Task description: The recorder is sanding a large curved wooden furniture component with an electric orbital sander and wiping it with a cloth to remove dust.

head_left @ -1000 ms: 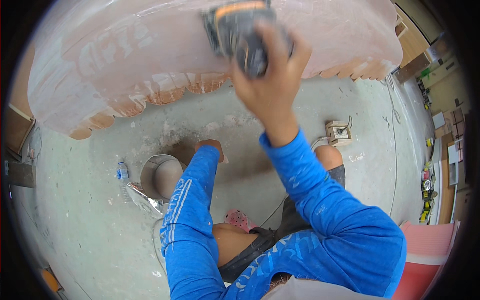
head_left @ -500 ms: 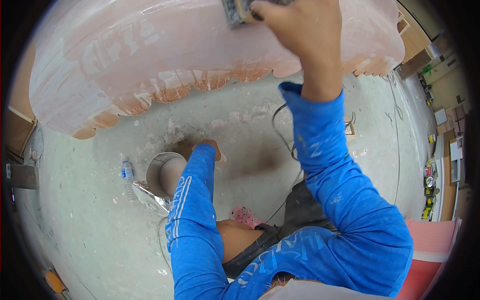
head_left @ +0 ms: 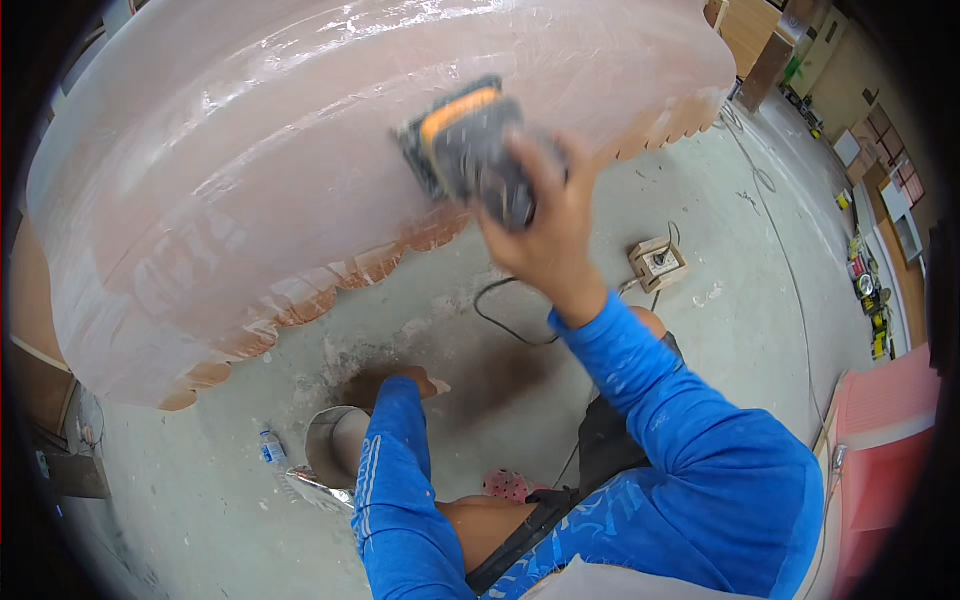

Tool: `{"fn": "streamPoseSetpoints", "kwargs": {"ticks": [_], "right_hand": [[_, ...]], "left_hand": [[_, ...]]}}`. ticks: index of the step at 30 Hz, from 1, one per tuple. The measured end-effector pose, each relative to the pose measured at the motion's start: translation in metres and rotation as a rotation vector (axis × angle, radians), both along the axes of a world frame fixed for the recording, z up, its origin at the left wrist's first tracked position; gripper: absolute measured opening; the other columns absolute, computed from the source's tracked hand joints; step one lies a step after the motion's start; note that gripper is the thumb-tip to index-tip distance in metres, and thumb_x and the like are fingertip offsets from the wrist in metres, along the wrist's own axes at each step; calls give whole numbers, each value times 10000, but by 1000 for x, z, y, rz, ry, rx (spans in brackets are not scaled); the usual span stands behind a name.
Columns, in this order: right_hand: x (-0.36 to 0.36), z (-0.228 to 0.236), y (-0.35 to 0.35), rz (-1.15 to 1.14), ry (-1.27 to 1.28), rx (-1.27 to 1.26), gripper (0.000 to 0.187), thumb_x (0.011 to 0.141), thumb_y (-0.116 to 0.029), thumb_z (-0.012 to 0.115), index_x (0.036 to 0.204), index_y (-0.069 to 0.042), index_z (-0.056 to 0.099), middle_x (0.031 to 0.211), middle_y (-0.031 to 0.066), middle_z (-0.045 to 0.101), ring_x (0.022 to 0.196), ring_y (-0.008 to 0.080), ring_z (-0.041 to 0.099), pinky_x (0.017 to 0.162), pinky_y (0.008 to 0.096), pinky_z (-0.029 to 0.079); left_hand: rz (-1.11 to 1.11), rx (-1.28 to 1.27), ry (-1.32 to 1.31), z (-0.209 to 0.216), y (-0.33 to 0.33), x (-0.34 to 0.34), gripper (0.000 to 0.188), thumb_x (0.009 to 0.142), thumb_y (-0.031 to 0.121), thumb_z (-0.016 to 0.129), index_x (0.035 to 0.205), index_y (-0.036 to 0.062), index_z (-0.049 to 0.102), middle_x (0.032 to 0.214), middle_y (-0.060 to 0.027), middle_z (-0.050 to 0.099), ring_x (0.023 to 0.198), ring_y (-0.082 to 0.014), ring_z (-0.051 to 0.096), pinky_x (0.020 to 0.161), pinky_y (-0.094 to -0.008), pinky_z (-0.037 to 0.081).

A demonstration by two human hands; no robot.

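A dark power sander with an orange band [head_left: 470, 150] is in my right hand [head_left: 555, 225], whose fingers wrap round its body. Its flat pad is at the face of a large curved, pale pink, whitish-smeared piece [head_left: 330, 180] with a scalloped lower edge; blur hides whether they touch. A dark cord [head_left: 490, 318] loops below my right wrist. Lower down, my left hand [head_left: 428, 384] shows only in part past the blue sleeve, near a bucket [head_left: 325, 440]. Its fingers are hidden.
A clear bottle with a blue label [head_left: 272, 448] stands left of the bucket, with crumpled silvery material [head_left: 322, 492] nearby. A wooden box with a power socket [head_left: 658, 264] sits on the floor at right. Cables [head_left: 790, 270] trail across the floor by a pink-red plastic chair [head_left: 880, 420].
My right hand has brought the sander down and leftward, so its whole body now shows. The view has shifted, and the pink piece appears lower. My left arm keeps much the same pose.
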State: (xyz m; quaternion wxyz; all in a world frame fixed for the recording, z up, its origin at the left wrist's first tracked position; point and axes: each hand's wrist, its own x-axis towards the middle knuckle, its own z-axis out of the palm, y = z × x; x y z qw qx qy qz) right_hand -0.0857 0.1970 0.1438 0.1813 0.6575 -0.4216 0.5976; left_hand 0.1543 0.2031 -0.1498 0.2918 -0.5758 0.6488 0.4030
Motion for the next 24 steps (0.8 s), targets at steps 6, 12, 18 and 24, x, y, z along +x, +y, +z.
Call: {"fn": "streamPoseSetpoints", "kwargs": {"ticks": [6,12,18,24], "right_hand": [[-40,179,-75,-151,271,304,731,632,-76,740,1340,-69,559,1054,245,629,906,338,670,764,410,559],[-67,254,-96,-62,190,822,653,652,-131,758,1273,-35,582,987,220,705,751,305,696,618,393,569],[-88,76,-48,-79,50,122,662,666,-148,786,1298,-209,596,1137,188,552,986,398,622,834,446,550],[-106,-44,-20,-37,42,-82,769,611,-50,859,1301,-130,530,1236,232,470,1094,393,546,906,452,496]], "left_hand": [[-187,86,-98,-2,-19,-11,655,826,435,685,1340,36,609,1380,-172,603,1252,-314,585,1077,-409,433],[-291,72,-46,-50,-52,-37,692,753,429,698,1316,33,624,1371,-200,596,1277,-346,563,1054,-423,446],[-243,-54,22,-21,-23,-30,702,788,439,666,1362,42,587,1409,-211,562,1323,-360,521,1098,-430,408],[-238,28,-71,-11,-8,-32,849,838,669,611,1348,-9,582,1430,-223,536,1335,-380,497,1121,-423,379]]}}
